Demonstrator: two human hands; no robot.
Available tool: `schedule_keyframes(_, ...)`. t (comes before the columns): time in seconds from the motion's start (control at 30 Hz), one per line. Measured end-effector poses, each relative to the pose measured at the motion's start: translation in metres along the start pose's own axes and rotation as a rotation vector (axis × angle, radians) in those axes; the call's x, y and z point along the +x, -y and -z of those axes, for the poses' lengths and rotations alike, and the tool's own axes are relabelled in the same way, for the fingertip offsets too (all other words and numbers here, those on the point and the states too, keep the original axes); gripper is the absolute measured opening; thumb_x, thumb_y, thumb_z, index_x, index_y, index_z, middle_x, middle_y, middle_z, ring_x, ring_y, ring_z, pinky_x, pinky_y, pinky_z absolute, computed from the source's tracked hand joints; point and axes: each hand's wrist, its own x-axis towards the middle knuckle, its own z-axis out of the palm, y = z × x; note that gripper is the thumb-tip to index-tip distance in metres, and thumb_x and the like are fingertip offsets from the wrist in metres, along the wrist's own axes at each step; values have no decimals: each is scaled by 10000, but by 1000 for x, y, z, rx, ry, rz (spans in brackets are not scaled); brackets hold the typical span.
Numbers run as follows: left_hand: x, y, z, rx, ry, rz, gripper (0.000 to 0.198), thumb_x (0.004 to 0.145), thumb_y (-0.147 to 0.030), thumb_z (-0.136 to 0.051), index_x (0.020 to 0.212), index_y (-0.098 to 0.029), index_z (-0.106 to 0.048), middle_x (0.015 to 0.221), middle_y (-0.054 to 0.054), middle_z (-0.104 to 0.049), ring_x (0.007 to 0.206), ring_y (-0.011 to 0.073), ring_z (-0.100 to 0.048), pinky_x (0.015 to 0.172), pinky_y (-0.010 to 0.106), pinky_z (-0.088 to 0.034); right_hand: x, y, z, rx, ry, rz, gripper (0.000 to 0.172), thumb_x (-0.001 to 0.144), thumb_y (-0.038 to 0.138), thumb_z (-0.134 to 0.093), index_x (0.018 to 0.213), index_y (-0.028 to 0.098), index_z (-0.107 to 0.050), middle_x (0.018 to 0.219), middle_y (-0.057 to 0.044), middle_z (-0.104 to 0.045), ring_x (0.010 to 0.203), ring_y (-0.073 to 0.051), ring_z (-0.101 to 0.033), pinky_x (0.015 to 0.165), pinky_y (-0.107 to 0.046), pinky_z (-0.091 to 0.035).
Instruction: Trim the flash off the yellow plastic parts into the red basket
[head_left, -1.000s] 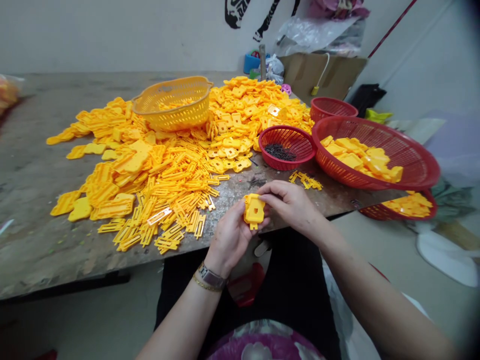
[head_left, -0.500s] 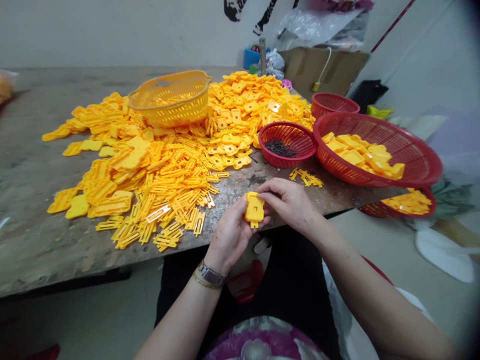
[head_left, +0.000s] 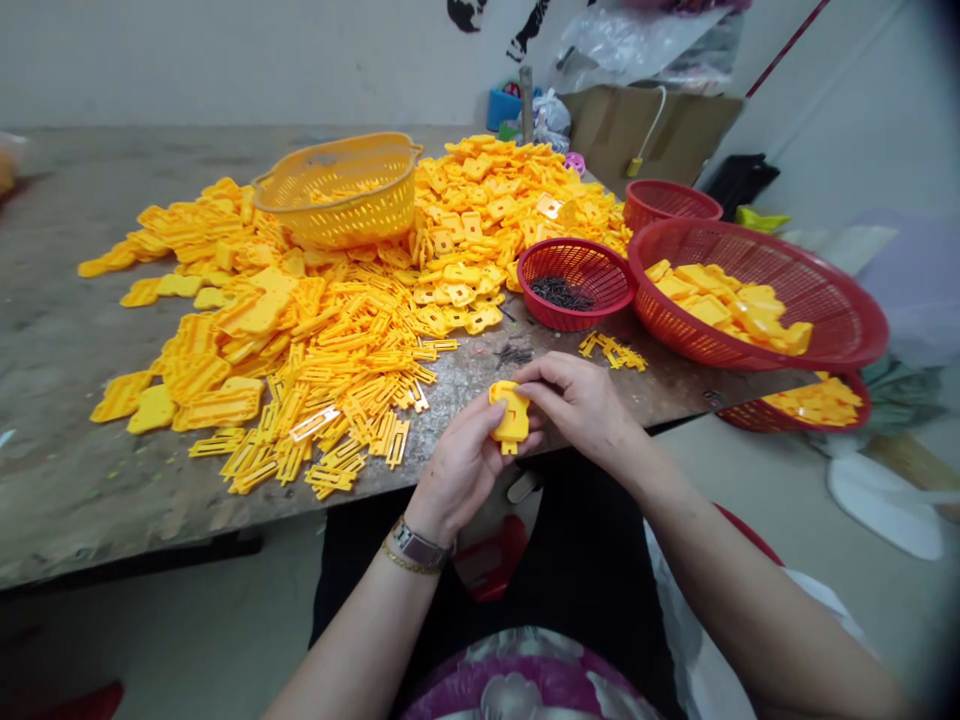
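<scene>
Head camera view: a yellow plastic piece is held upright just off the near edge of a worn table, above the lap of a seated person. It is grasped from its left side by the left hand, whose thumb is pressed across its front face. Its upper right corner is pinched between thumb and forefinger of the right hand; whether a smaller part is also gripped there cannot be told. A metal-banded watch is worn on the left wrist. Beyond the hands, a few thin dark parts are scattered on the tabletop, and more are held in a small red basket. Beside it, yellow pieces are contained in a large red basket. To the left, narrow yellow strips are heaped, and a yellow basket is propped on the pile behind
</scene>
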Motion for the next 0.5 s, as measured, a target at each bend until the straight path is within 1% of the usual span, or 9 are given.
schedule_keyframes(0.17,0,1,0,5,4,22,234,882,-194,-516,1087,-132,-609,1050,113,-659,945,206,-646,846,359,-546,0,1,-1,-22,-8,21,104,840,156,-572,808,210,-654,819,-17,-638,794,-148,-592,737,-270,-448)
schedule_keyframes(0.33,0,0,-1,17,-31,18,227,854,-186,-550,1056,-128,-636,1021,109,-667,917,205,-651,834,355,-547,-1,1,-2,-17,-5,18,105,844,157,-565,820,212,-651,826,-18,-632,805,-152,-589,741,-273,-447)
schedule_keyframes(0.43,0,-1,-3,30,-11,-10,256,853,-179,-547,1089,-138,-638,1026,98,-669,928,206,-645,838,342,-535,-2,1,-1,1,-5,4,110,854,167,-556,873,209,-656,873,-28,-641,833,-157,-590,760,-278,-448)
schedule_keyframes(0.5,-1,-1,-4,54,-3,-32,285,855,-179,-546,1126,-154,-632,1058,88,-667,964,209,-633,857,332,-517,-3,1,-1,27,21,-10,131,864,197,-556,939,205,-663,923,-37,-650,873,-164,-594,790,-285,-449)
